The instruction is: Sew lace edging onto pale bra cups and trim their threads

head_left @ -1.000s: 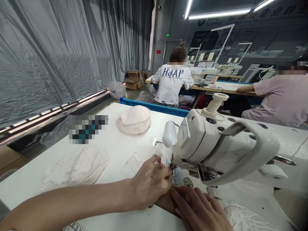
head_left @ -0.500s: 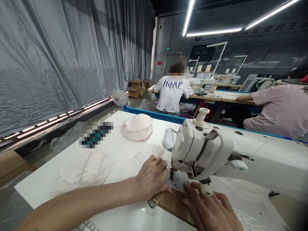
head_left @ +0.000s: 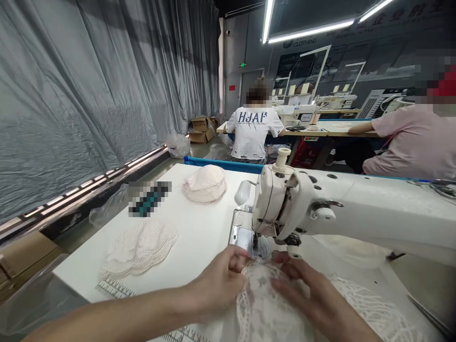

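Both hands are in front of the white sewing machine [head_left: 278,204], gripping a piece of white lace fabric [head_left: 261,304]. My left hand [head_left: 226,275] is closed, pinching the lace's upper left edge near the metal needle plate [head_left: 240,237]. On the other side, my right hand [head_left: 297,282] is closed on the upper right edge; its fingers are partly blurred. The lace hangs toward me over the front of the table, below the presser foot [head_left: 255,241], apart from it.
On the white table [head_left: 199,232] lie a stack of lace pieces [head_left: 140,249] and a pale cup-shaped pile [head_left: 205,184]. More white lace [head_left: 374,304] lies right of my right hand. Printed ruler marks [head_left: 114,287] run along the front. Two people sit at sewing tables beyond.
The lace has come out from beside the needle toward me, and both hands now hold its edge. The brown strip that was under my hands is out of sight. The view has shifted slightly.
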### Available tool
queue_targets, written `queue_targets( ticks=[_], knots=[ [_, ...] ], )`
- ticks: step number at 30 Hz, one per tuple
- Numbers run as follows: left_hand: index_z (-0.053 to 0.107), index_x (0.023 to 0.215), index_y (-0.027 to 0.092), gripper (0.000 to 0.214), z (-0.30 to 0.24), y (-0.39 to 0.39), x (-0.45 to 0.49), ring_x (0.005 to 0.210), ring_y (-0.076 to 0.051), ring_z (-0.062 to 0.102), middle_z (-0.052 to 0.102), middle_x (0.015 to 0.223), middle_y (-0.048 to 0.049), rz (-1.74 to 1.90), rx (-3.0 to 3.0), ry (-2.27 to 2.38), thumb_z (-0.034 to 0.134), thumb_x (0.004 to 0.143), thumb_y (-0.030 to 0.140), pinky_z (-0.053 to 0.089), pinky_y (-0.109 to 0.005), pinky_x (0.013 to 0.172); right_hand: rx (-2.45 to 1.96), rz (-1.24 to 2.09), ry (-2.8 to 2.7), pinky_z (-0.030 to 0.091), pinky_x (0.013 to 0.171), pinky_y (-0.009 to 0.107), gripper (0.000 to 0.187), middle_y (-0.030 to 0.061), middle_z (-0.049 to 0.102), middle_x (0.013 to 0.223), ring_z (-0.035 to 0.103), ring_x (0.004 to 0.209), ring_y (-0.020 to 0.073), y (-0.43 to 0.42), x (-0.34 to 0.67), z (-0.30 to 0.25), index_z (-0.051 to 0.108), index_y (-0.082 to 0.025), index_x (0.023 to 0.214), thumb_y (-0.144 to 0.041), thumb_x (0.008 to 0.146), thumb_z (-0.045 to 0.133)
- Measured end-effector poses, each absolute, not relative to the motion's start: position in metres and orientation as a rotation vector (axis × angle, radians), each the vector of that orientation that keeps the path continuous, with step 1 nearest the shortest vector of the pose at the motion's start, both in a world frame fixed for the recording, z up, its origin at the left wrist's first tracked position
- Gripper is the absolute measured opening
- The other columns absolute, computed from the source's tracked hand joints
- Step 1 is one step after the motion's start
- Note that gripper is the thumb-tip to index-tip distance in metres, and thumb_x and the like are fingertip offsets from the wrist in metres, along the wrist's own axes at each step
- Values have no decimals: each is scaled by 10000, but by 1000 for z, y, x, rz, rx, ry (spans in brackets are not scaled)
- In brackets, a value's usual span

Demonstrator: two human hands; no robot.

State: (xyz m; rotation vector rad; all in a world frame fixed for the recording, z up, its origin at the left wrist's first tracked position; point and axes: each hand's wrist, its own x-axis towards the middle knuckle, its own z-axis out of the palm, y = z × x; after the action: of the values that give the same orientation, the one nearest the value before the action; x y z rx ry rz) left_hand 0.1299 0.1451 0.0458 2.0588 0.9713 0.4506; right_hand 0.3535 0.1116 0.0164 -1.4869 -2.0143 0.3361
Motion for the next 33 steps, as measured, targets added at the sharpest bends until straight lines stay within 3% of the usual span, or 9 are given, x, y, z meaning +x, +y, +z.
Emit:
queue_targets(
  ticks=[4,6,9,13,20,24,27,33],
  knots=[
    [436,1138,159,388,46,159,125,721,-97,557,554,915,-39,474,2301,926,383,799,-23,451,-184,570,-1530,-251,-2081,486,607,341,248,79,641,869,620,735,219,117,358,21,564,-200,1023,-376,923,420],
    [496,1067,166,377,49,163,124,817,-138,541,539,998,-66,583,2569,891,383,773,-41,455,-233,626,-1457,-378,-2169,472,633,345,222,80,647,907,618,764,218,116,352,22,580,-210,1029,-324,928,419],
    [545,934,157,279,48,172,124,946,-186,511,553,1062,-76,663,2931,686,417,774,-32,438,-313,747,-1344,-333,-2315,474,711,328,191,67,668,1012,627,868,202,112,341,19,600,-216,1021,-274,919,449],
    [556,839,159,160,37,183,127,921,-161,518,593,907,-43,612,3133,511,458,840,32,389,-347,860,-1258,-427,-2418,499,741,331,247,87,666,1125,656,897,197,117,341,15,608,-181,1074,-267,934,425],
    [551,779,125,161,30,187,132,936,-166,511,585,885,-56,671,3222,488,445,861,35,369,-365,889,-1267,-348,-2465,540,764,289,441,42,633,1210,628,1047,175,137,362,15,560,-247,1197,-77,856,338],
    [558,800,120,115,29,191,136,942,-173,516,579,874,-54,666,3232,482,485,838,39,364,-380,928,-1240,-390,-2455,542,778,296,599,50,596,1262,621,1064,168,141,371,3,394,-256,1370,-33,820,317],
    [553,786,124,131,26,194,139,918,-161,524,571,835,-38,696,3236,529,493,821,12,376,-371,925,-1286,-398,-2495,541,777,288,608,52,547,1317,598,1103,168,142,374,-2,309,-246,1422,-50,847,319],
    [549,763,125,163,26,193,139,907,-153,534,575,834,-39,694,3238,555,479,816,-13,383,-365,917,-1285,-388,-2458,533,819,339,554,64,571,1291,610,1085,190,144,370,4,363,-236,1393,-58,872,303]
  ],
)
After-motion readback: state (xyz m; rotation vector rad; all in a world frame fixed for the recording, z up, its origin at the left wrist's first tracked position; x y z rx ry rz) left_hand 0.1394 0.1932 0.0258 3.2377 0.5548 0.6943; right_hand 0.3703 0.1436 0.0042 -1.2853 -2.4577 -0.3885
